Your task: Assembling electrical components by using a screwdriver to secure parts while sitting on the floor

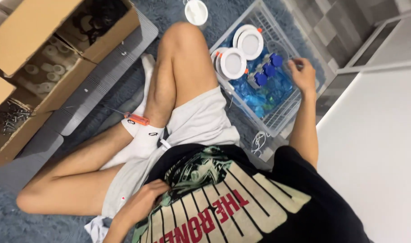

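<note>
Fingers of the right hand (302, 74) curl down over the far rim of a clear plastic crate (284, 118); whether they pinch anything cannot be told, since the fingertips are hidden behind the knuckles. Just inside the rim from that hand lie three small parts with dark blue caps (268, 69), set in a slanting row on crumpled blue plastic wrapping (264, 96) that lines the crate. Farther in from the hand lean round white recessed lights (241, 51) with orange clips at their edges; two faces show plainly and the rim of a third peeps out behind them. Beyond the crate, above the raised knee, stands one white round lid-like thing (196, 12).

Resting half closed against the hem of the black printed shirt (223, 198), the left hand (142, 200) lies on the lap and holds nothing that can be seen. Past it, by the white sock (145, 135), lies one orange-handled screwdriver (134, 118). Well away to that side stand open brown cardboard boxes (52, 49): one holds rows of pale round pieces, another dark parts, and a third a heap of metal spring clips (10, 117). Grey carpet (16, 220) lies beneath.
</note>
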